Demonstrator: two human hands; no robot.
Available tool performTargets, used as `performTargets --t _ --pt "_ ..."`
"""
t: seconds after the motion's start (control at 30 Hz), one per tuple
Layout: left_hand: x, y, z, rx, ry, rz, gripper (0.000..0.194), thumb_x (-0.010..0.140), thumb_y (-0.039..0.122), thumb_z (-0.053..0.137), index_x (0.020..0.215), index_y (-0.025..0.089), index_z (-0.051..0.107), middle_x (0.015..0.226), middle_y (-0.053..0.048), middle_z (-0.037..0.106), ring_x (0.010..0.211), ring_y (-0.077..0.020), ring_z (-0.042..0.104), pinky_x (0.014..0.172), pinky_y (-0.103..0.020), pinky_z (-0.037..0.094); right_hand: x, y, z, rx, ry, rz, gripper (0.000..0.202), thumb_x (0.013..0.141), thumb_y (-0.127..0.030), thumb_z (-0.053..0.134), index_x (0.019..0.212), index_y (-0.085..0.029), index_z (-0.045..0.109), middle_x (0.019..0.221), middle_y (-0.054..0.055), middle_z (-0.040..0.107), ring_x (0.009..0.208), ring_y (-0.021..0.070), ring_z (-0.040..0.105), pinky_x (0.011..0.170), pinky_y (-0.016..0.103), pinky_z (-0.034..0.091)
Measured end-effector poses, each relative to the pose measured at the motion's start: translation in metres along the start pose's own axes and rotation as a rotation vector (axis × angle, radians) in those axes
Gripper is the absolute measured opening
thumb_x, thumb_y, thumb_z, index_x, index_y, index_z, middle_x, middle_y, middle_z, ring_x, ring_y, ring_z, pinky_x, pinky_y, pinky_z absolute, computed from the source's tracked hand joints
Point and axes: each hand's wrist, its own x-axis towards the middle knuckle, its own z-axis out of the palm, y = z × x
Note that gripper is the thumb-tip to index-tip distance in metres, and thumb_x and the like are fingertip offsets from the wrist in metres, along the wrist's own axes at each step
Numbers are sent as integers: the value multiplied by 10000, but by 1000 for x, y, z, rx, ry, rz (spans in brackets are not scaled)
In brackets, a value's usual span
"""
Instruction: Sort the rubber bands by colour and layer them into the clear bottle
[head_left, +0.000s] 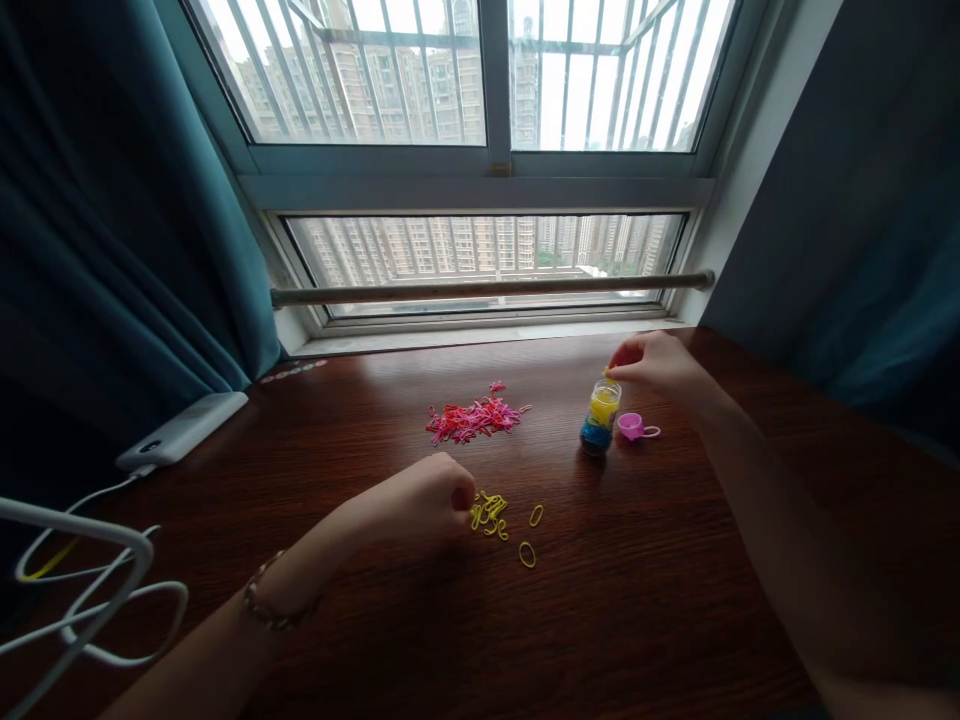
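Note:
Several yellow rubber bands [489, 512] lie in a small heap, and my left hand [435, 497] touches its left edge with fingers pinched; what they hold, if anything, is hidden. Two loose yellow bands [528, 554] rest to the right of the heap. My right hand [654, 364] pinches a yellow band [609, 375] over the mouth of a clear jar [601, 418]. Blue bands fill the jar's lower part, yellow ones its upper part. Beside the jar sits a pink cap [631, 426] with a loop. Pink and red bands [474, 418] form a larger pile behind my left hand.
A white power bank [182, 432] with looping white cables [124, 590] lies on the left of the brown wooden surface [585, 620]. Blue curtains [150, 200] hang at the left. A metal rail [487, 290] crosses in front of the window.

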Motion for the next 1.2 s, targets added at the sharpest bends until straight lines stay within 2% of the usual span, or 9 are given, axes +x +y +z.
performTargets --t 0.1,0.37,0.63,0.73,0.83,0.9,0.97,1.03,1.2 --pt "1 -1 -1 -80 44 46 132 660 151 484 653 119 612 580 8 560 524 -70 443 489 -174 306 -1 -4 1 -45 -26 3 129 616 -249 658 686 -147 692 630 13 653 631 141 592 548 208 409" --pt "5 2 -1 -197 113 12 100 681 184 524 643 108 576 557 16 537 517 -62 433 483 -159 319 -4 -7 -2 -118 -113 -19 133 632 -262 661 700 -157 706 637 20 662 654 148 600 570 214 413" --pt "6 -4 -2 -349 140 2 131 708 235 557 682 108 571 575 15 550 526 -63 454 476 -150 338 -13 -21 -9 -82 -64 -73 125 670 -241 633 702 -143 703 630 28 651 625 141 584 548 217 411" --pt "7 -11 -2 -474 167 -7 151 699 256 593 710 106 586 606 -5 594 553 -84 516 508 -165 396 -28 -40 16 45 -227 -205 112 688 -212 616 723 -142 695 631 24 641 586 120 566 525 208 407" --pt "8 -14 -4 -555 195 -6 152 689 248 614 731 102 609 637 -23 628 596 -112 569 568 -198 451 -48 -57 67 94 -489 -414 100 693 -148 597 738 -145 686 649 16 639 596 111 561 547 202 403" --pt "7 -14 -7 -571 230 -11 146 680 235 626 735 100 624 643 -28 638 603 -122 583 580 -211 467 -60 -62 103 66 -598 -524 151 700 -191 611 831 -157 678 739 33 651 663 140 575 589 218 417" --pt "6 -13 -8 -576 268 -16 142 669 224 637 732 97 634 653 -34 649 606 -130 593 584 -220 478 -69 -63 131 23 -606 -639 357 650 -267 688 991 -178 636 947 72 629 812 191 570 689 248 429" --pt "6 -13 -8 -580 313 -21 144 663 220 645 733 94 640 667 -42 658 617 -139 604 595 -230 490 -73 -60 148 -35 -623 -673 472 613 -292 726 1052 -173 603 1025 90 586 872 217 557 717 268 430" --pt "12 -13 -11 -632 431 17 156 651 217 664 748 95 647 662 -37 659 621 -137 613 608 -239 512 -72 -56 156 -60 -604 -614 224 699 -213 639 919 -168 653 911 65 590 774 167 573 662 229 420"
